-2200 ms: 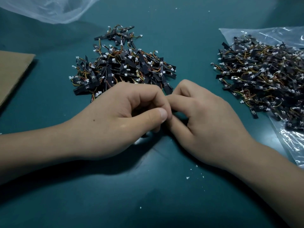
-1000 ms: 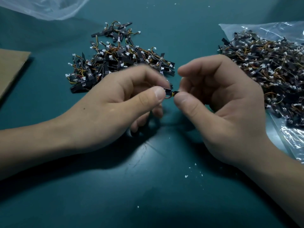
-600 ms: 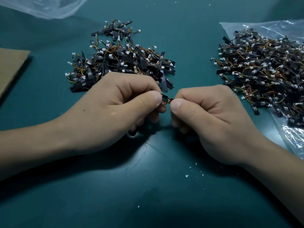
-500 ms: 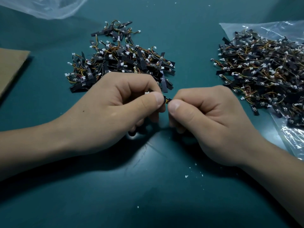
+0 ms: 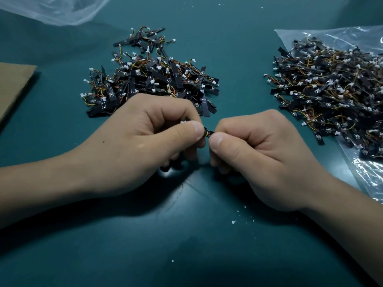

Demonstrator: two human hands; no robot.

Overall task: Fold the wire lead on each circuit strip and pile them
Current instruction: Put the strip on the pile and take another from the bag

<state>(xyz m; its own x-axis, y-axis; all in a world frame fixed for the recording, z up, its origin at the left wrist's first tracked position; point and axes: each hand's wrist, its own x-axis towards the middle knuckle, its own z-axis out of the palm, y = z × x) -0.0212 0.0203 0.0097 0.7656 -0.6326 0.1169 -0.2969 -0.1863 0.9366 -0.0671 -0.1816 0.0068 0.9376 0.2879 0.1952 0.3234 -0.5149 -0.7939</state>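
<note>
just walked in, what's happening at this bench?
A person holds one small circuit strip between both hands at the green table. The left hand pinches one end, with a white plug showing at its fingertips, and the right hand pinches the other. A pile of such strips lies on the table behind the left hand. A bigger heap sits on a clear plastic bag to the right.

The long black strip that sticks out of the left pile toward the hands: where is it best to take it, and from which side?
Probably by its free near end: the strip lies flat and points at the person, while its far end is buried in the left pile. Come from the near side and pinch across its narrow width.
</note>
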